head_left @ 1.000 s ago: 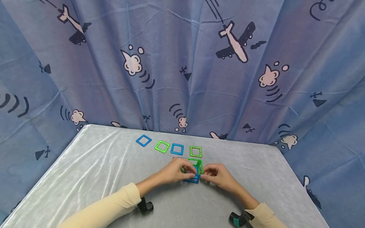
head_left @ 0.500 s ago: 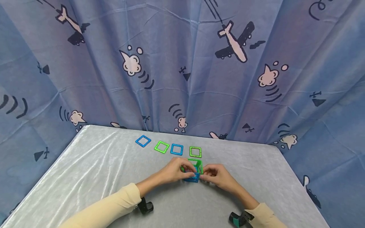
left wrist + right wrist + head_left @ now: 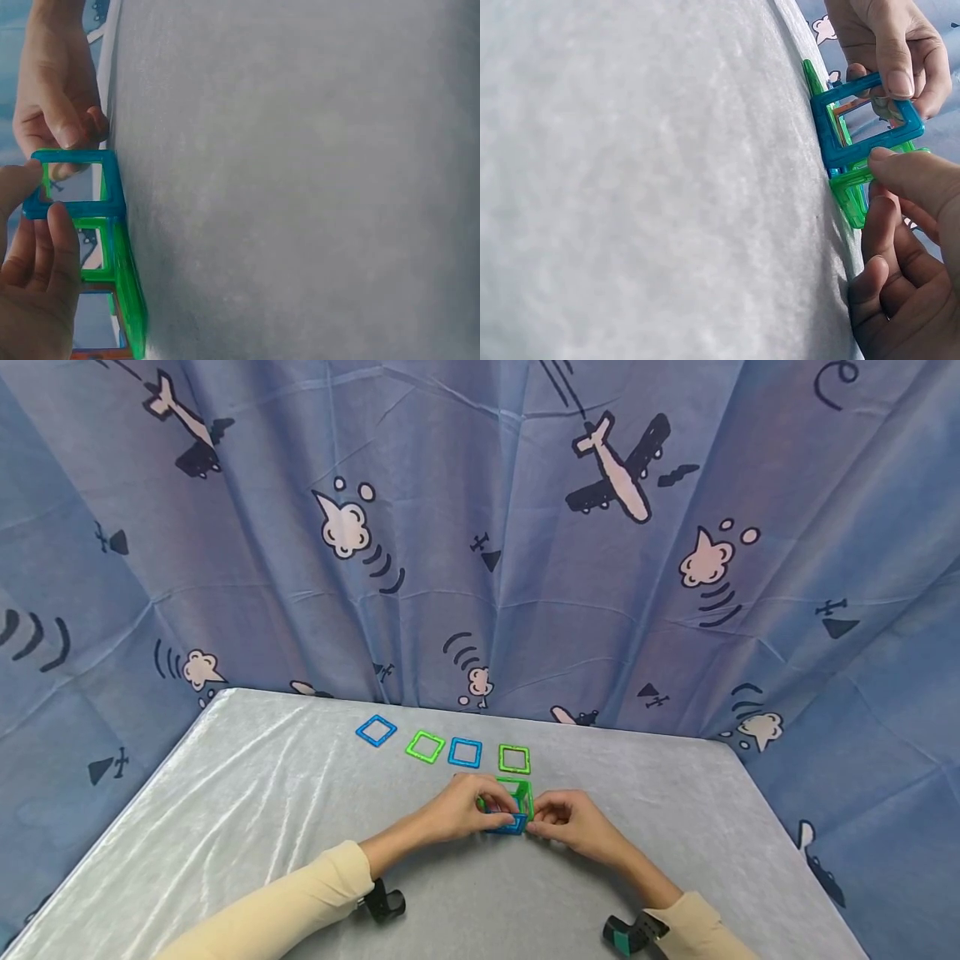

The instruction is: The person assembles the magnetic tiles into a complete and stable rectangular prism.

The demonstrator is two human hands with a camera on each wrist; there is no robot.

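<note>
My left hand [image 3: 468, 807] pinches a blue square magnetic tile [image 3: 114, 180] by its edge, thumb on one side and fingers on the other. The blue tile stands at the near side of a small box of green open-frame tiles [image 3: 528, 797]. At the box's right near corner, my right hand [image 3: 573, 822] pinches a green tile [image 3: 847, 178] between thumb and fingers, its thumb tip right at the blue tile's lower corner. A brown-orange tile [image 3: 97, 286] shows behind the green one in the left wrist view. My left fingers hide part of the box in the head view.
Behind the box a row of flat tiles lies on the grey-white cloth-covered table [image 3: 285, 777]: a blue one [image 3: 367, 723], a green one [image 3: 432, 736], another blue one [image 3: 465, 766] and another green one [image 3: 514, 772]. A patterned blue curtain [image 3: 420, 527] hangs beyond the table's far edge.
The blue tile's lower edge has risen a little in the head view, closer to the green box. Both hands stay almost where they were.
</note>
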